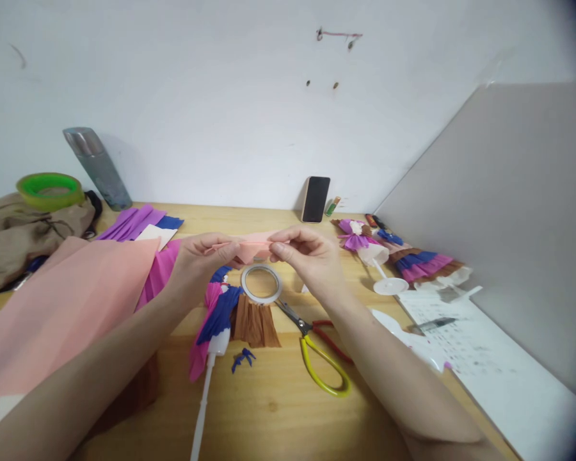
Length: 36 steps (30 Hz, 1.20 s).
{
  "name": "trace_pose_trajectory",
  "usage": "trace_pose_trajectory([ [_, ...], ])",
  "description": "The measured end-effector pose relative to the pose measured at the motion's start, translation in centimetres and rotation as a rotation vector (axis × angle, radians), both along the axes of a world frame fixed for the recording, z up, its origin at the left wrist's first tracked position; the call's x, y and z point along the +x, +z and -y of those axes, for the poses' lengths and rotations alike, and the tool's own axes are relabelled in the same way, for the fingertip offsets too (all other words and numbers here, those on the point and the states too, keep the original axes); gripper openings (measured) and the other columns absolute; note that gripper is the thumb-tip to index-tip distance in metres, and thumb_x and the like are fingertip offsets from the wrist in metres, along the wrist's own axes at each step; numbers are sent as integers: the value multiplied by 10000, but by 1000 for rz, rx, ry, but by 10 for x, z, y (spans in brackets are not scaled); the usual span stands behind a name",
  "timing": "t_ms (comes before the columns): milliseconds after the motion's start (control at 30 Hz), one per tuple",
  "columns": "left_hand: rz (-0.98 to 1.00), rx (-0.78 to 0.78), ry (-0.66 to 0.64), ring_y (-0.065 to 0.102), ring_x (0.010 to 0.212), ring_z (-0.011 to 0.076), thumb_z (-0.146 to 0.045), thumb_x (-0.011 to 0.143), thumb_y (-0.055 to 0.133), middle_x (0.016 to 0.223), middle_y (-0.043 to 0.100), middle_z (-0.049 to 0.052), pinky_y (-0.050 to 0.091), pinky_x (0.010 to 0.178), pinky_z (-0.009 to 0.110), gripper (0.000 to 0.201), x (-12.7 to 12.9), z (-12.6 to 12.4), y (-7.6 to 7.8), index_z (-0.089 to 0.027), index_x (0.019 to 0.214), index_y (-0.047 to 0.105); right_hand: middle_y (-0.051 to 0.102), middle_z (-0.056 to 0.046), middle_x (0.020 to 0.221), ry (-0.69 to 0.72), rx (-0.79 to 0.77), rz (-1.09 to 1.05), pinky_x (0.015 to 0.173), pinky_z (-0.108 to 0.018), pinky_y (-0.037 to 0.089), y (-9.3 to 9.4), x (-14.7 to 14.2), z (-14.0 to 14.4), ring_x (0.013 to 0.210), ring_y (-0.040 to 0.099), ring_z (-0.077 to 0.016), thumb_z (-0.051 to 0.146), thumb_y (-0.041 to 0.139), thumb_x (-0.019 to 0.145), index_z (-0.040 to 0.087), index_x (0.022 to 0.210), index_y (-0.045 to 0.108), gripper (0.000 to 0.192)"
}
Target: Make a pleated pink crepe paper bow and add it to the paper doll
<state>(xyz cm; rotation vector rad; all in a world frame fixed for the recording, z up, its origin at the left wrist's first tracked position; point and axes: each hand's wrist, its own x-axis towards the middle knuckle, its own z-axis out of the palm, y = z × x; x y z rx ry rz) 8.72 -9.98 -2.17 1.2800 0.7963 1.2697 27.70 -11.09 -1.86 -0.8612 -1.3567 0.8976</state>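
1. At frame centre, my left hand (199,256) and right hand (307,253) pinch a folded pink paper (247,248) between them.
2. Below it on the desk (278,410) lie tape (262,283) and scissors (317,349).

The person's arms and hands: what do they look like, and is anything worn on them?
Both forearms come in bare from the bottom edge, with no sleeves in view. The left hand and the right hand wear no gloves. No watch, bracelet or ring can be seen on the wrists or fingers. Fingernails look short and plain, though too small to be sure. No markings show.
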Motion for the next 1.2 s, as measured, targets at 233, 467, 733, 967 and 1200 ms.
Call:
trace_pose_trajectory([
  [233,-23,13,-44,692,619,159,-336,726,764,701,755,60,577,644,264,194,-1,-2,0,-143,719,765,662,17,607,15,-59,-8,545,-250,523,1,1,0,536,620,-111,308,797,674,183,727,693,171],
  [467,-91,75,97,684,579,154,-254,630,806,648,750,37,585,606,269,164,3,3,4,-152,755,773,640,8,679,50,-1,97,576,-282,501,3,9,-1,594,612,-130,386,756,722,189,946,700,304],
  [733,-102,172,113,703,618,166,-247,660,792,673,759,32,600,638,284,121,4,5,5,-169,752,776,585,-55,987,-182,354,380,632,-320,480,6,9,2,742,559,-159,374,721,761,232,1025,692,301],
  [967,-71,187,87,708,623,167,-280,666,820,690,765,38,599,632,275,143,3,5,3,-182,764,782,552,-109,1316,-245,482,516,1036,-534,382,2,3,5,1266,485,-319,405,735,765,261,1014,657,298],
  [1200,-71,203,101,701,608,160,-283,635,843,673,762,24,590,621,264,142,4,6,5,-197,730,783,551,-102,1323,-281,554,494,1052,-527,393,-5,0,5,1296,473,-312,327,745,757,245,855,644,163],
])
